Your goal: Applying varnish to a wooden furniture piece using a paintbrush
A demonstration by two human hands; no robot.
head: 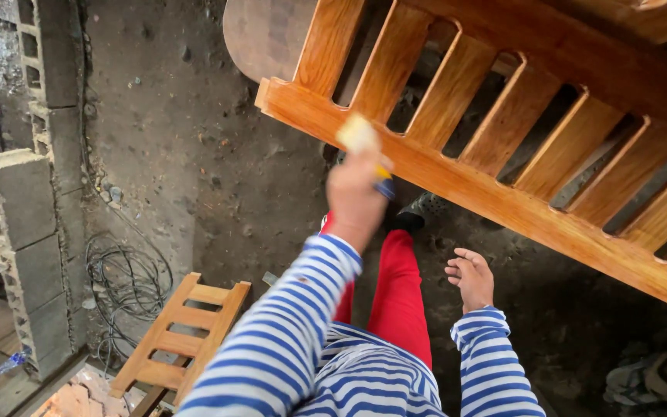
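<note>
Left hand [357,193] is up against the lower rail of a varnished wooden slatted frame [503,193], clenched around a brush with a pale, blurry tip [359,133] and a bit of blue and yellow handle poking out by the fingers. Motion blur makes it hard to tell if the tip is actually touching the rail, but it sits right over the rail's edge near the frame's end corner. Right hand [471,278] hangs low and loose, fingers open, holding nothing, just over the dirt floor [218,139]. Red trousers [399,297] and striped sleeves fill the bottom. Off to the side on the floor: a smaller wooden slatted piece [183,336], a coil of black cable [125,282], and stacked concrete blocks [25,232].
</note>
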